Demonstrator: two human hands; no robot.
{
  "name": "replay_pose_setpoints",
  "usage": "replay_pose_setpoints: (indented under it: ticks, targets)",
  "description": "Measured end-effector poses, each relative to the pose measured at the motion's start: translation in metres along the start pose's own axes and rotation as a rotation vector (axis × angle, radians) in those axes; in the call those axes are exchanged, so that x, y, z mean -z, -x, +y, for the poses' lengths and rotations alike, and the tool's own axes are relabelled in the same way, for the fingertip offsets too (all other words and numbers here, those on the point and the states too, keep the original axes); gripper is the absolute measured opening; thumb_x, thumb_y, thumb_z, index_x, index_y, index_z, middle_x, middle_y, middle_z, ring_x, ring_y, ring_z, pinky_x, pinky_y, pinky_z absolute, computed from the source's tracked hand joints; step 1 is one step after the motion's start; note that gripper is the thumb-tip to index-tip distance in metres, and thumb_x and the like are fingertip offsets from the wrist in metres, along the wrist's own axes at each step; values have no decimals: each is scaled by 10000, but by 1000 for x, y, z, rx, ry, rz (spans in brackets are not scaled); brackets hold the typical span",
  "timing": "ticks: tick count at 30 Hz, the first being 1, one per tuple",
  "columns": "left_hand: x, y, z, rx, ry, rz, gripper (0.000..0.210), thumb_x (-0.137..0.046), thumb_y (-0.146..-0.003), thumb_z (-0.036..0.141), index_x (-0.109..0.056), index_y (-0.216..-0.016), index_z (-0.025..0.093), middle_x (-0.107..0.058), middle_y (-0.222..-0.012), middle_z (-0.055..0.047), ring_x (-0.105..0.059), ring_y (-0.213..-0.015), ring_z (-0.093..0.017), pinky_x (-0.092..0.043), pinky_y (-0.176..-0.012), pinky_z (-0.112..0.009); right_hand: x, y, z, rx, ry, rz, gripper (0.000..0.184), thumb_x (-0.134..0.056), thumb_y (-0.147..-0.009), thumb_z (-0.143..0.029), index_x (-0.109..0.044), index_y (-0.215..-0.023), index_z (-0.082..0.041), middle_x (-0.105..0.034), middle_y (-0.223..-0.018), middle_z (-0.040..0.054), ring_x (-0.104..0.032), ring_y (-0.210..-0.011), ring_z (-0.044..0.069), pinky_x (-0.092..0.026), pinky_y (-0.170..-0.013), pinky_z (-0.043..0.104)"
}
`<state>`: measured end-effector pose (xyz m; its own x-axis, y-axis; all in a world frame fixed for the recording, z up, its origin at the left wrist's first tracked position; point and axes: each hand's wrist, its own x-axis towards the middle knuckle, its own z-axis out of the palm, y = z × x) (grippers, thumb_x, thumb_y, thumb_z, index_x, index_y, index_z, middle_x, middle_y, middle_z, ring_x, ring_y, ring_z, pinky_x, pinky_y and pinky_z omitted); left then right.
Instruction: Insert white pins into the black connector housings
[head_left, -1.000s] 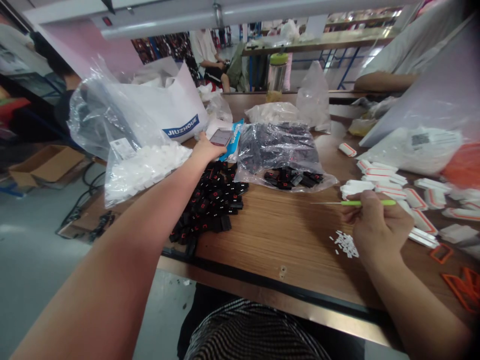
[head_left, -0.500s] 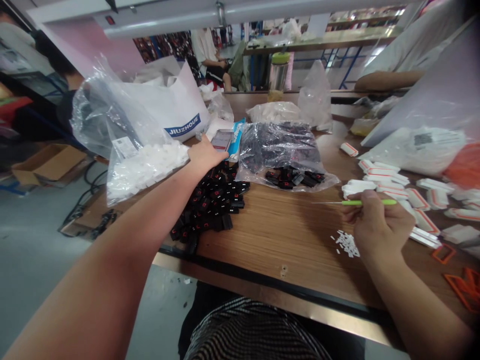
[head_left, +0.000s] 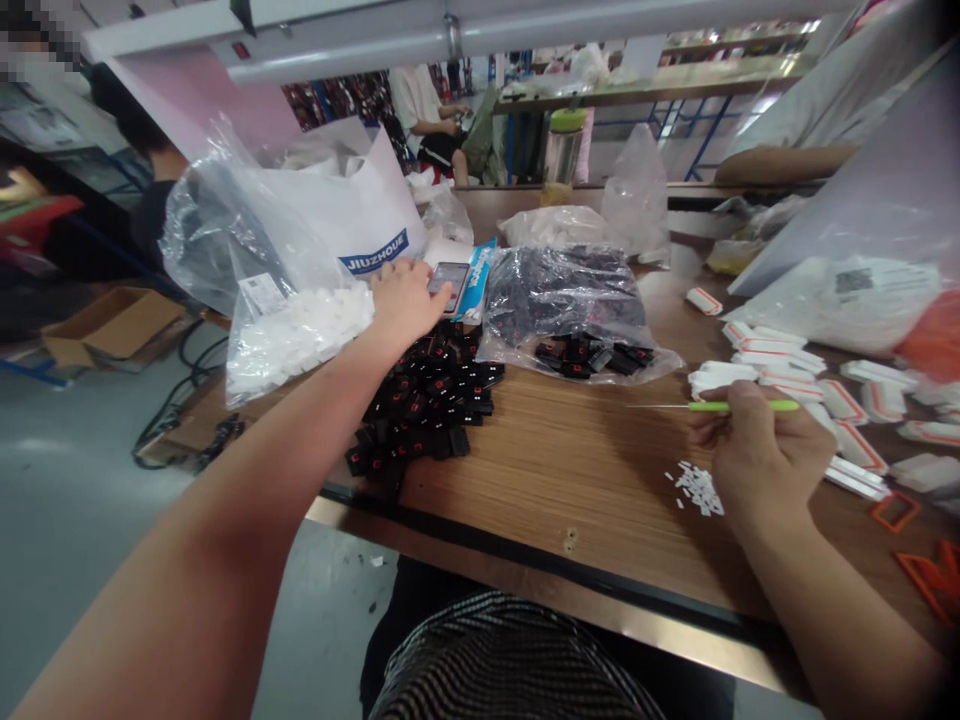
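Note:
My left hand (head_left: 407, 298) reaches across to the back of the table, its fingers stretched out and the thumb at the edge of a phone (head_left: 450, 285). Under that wrist spreads a heap of small black plastic parts (head_left: 420, 410) with red marks. In my right hand (head_left: 765, 450) is a thin awl (head_left: 709, 406) with a bright green handle, its metal point aimed left above the wood. Small white pieces (head_left: 699, 490) lie in a loose pile beside that hand. White blocks with orange outlines (head_left: 784, 375) are scattered behind it.
A clear bag of black parts (head_left: 566, 300) lies behind the table's middle. To the left stand a bag of white pieces (head_left: 296, 335) and a white JIUZHOUE bag (head_left: 352, 200). Orange frames (head_left: 930, 580) lie at right; a green-lidded bottle (head_left: 562, 155) stands behind. Other people sit beyond.
My left hand has drawn slightly back, and its fingers now spread beside the phone. My right hand keeps the awl in nearly the same pose. The view has shifted slightly.

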<state>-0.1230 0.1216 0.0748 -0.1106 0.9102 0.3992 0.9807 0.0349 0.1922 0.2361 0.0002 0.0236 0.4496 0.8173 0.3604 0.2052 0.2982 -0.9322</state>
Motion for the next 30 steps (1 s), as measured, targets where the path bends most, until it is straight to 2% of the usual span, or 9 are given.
replay_pose_setpoints:
  ticks: [2,4,8,11,14,18,22,25,30]
  targets:
    - [11,26,12,-112,67,-87,288,-524,-940,361,-710,-1012,153,-654,-1138,-143,-552,-1139,-326,-404,-994,-491,0,0,-1,11,6,-6,293,-616,-866,-354,-687,-676,-143,-617,-496,-11,-518,-358,99,-402,-362,211]
    - [16,59,25,-254,122,-219,278,-500,-951,355,-724,-958,191,-689,-1071,-108,-599,-1060,-287,-444,-968,-453,-1,1,-1,14,11,-18,285,-610,-873,-344,-689,-687,-144,-619,-498,-13,-518,-362,96,-403,-366,209]
    - [9,115,38,-445,105,-250,495,-585,-906,495,-631,-1265,158,-568,-1387,-158,-506,-1262,-344,-400,-1047,-503,-2,1,0,-20,26,-4,275,-616,-871,-356,-700,-723,-140,-636,-518,-7,-524,-365,97,-407,-370,212]
    - [0,124,28,-495,64,-256,398,-548,-949,406,-627,-1279,198,-555,-1420,-124,-500,-1288,-316,-377,-1077,-486,-2,1,1,-25,35,9,271,-619,-867,-360,-706,-741,-136,-637,-517,-5,-528,-366,98,-412,-373,212]
    - [-3,113,4,-554,20,-247,340,-525,-965,345,-651,-1239,187,-570,-1398,-114,-506,-1283,-296,-362,-1101,-467,-1,1,0,-15,27,12,274,-608,-866,-342,-698,-709,-137,-631,-510,-4,-518,-359,95,-399,-365,210]
    - [10,107,-30,-570,31,-292,329,-493,-986,334,-649,-1242,199,-558,-1418,-98,-482,-1322,-289,-361,-1116,-482,-1,0,-2,-11,29,28,288,-599,-863,-341,-685,-682,-134,-617,-501,-9,-511,-360,88,-391,-366,209]
    - [42,144,-43,-496,131,-223,476,-489,-978,472,-553,-1370,210,-489,-1494,-105,-446,-1370,-297,-328,-1155,-502,-1,1,-3,-16,-11,34,288,-610,-860,-351,-683,-694,-127,-617,-501,-10,-513,-362,85,-395,-368,209]
    - [55,184,-37,-615,117,-256,731,-599,-863,615,-475,-1451,200,-415,-1551,-137,-375,-1420,-370,-288,-1166,-554,-2,-1,-4,8,-52,67,283,-627,-858,-354,-671,-692,-129,-613,-492,-13,-516,-361,88,-398,-370,213]
    - [33,203,-42,-735,40,-234,432,-576,-949,448,-590,-1349,285,-518,-1488,-79,-425,-1404,-319,-319,-1149,-536,15,-20,-21,-26,-14,46,270,-624,-859,-356,-674,-741,-119,-647,-530,11,-521,-375,84,-378,-381,205]
